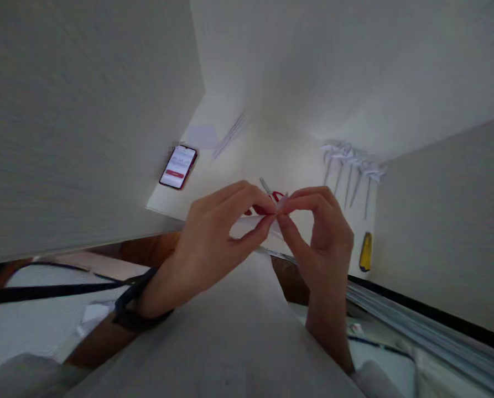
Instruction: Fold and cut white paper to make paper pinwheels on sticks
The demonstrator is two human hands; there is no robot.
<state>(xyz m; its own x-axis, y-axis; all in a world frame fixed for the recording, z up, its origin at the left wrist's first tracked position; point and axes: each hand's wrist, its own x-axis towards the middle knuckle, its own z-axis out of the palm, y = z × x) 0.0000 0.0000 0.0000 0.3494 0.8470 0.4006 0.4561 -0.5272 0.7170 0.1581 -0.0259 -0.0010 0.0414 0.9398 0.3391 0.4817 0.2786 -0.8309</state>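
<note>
Fingertips almost together, my left hand [222, 232] and my right hand [319, 232] both pinch a small piece of white paper [282, 201] above the front of the table. A pointed corner of the paper sticks up between the fingers, and much of the rest is covered by them. Just behind my hands lie scissors [277, 195] with red handles, partly hidden by my fingers. A dark band circles my left wrist.
On the left are a lit phone [178, 167], a pale square of paper [202, 136] and several thin sticks [229, 134]. To the right lie several folded white paper shapes on thin stems [349, 155], with a yellow-and-black cutter [366, 251] nearer me. Pale walls enclose the table.
</note>
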